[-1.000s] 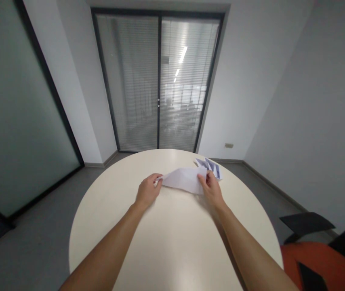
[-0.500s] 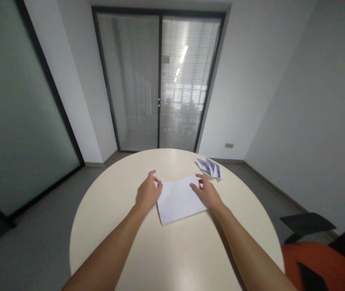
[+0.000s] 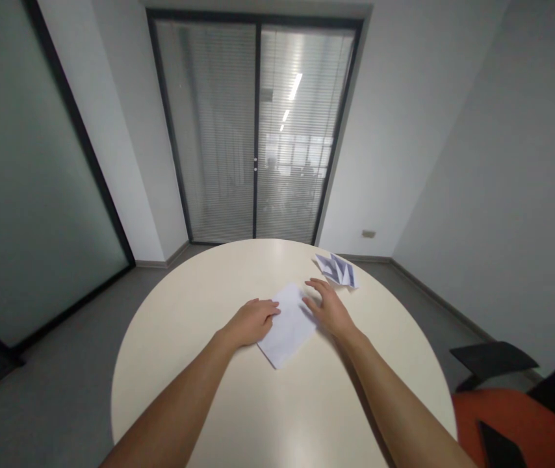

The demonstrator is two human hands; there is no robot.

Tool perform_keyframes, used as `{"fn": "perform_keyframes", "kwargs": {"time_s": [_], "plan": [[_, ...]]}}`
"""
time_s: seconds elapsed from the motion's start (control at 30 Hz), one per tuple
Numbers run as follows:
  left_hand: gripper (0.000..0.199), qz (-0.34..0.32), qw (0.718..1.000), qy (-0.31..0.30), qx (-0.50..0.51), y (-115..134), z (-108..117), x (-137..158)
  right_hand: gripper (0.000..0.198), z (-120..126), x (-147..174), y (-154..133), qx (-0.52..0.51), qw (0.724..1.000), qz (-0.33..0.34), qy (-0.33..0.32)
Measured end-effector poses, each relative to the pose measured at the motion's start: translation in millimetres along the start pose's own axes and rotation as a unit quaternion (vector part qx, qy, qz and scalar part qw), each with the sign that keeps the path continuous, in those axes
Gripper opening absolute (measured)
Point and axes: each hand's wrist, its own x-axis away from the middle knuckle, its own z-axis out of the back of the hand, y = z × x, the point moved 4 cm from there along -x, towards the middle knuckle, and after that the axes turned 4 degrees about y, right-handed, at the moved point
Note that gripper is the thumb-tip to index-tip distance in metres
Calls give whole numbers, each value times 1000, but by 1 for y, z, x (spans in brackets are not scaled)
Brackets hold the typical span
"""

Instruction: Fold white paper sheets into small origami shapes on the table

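A white sheet of paper (image 3: 290, 328) lies on the round cream table, turned at an angle, with one corner toward me. My left hand (image 3: 254, 320) rests on its left edge, fingers stretched out flat over the paper. On the other side, my right hand (image 3: 329, 309) hovers at the paper's right edge with thumb and fingers apart; nothing is held in it. Whether the right fingertips touch the sheet, I cannot tell. Just beyond the right hand stands a folded white paper piece (image 3: 336, 270) with pointed flaps.
The round table (image 3: 184, 364) fills the lower middle. At the lower right is an orange chair (image 3: 506, 422) with black armrests (image 3: 494, 364). Behind the table, glass doors with blinds (image 3: 253, 130) are set between white walls.
The paper has turned and looks narrower. My left hand has moved right and flattened onto it, while my right hand has opened a little and shifted slightly left.
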Motion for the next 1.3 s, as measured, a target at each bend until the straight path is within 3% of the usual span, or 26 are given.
{"fn": "perform_keyframes", "kwargs": {"time_s": [0.07,0.23,0.43,0.53,0.67,0.77,0.87,1.07,1.2,1.3], "plan": [[39,9,999,11,-42,-1,2,1,39,-2,1,-12,1,1000,8,-18],[40,23,995,12,-93,5,9,1,43,-18,9,-35,-8,987,39,-154],[33,-7,999,17,-41,14,14,3,45,-20,14,-22,67,967,30,-244],[43,-5,1000,1,-12,12,10,4,45,-20,15,-22,82,963,26,-254],[78,31,998,-55,-11,6,2,5,50,-24,17,-29,64,959,45,-274],[90,48,994,-93,-27,3,-3,5,54,-26,17,-31,58,955,47,-286],[88,56,994,-82,-51,1,-6,5,54,-26,17,-26,73,954,34,-290],[54,64,993,-6,-95,-4,-5,4,45,-19,10,-11,143,964,-4,-225],[57,87,990,20,-110,-6,-3,3,40,-17,7,-23,113,976,53,-178],[62,104,989,12,-108,-7,-3,2,49,-24,10,-39,41,976,91,-195]]}}
